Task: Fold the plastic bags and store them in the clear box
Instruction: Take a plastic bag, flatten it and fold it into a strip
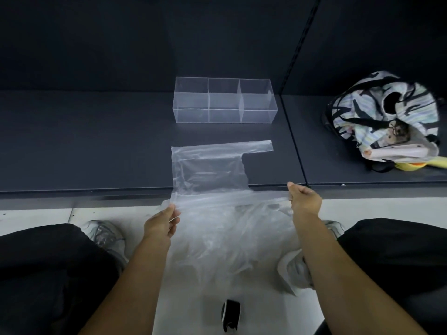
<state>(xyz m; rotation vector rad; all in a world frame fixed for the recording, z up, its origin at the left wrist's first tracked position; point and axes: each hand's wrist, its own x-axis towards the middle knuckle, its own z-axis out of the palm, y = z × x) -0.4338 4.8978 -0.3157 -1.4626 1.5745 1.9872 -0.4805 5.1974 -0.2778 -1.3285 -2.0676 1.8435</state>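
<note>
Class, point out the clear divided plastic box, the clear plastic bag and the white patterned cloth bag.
Clear divided plastic box point(225, 115), head view, front wall.
Clear plastic bag point(208, 165), head view, flat middle panel.
White patterned cloth bag point(411, 112), head view, its side.

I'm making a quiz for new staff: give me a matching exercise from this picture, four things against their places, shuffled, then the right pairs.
1. clear box
2. plastic bag
3. patterned bag
4. small black object

A. on the floor between the legs
B. at the far right of the dark shelf
C. beyond the plastic bag, compartments empty
D. spread over the shelf's front edge

Pairs: 1-C, 2-D, 3-B, 4-A
</note>
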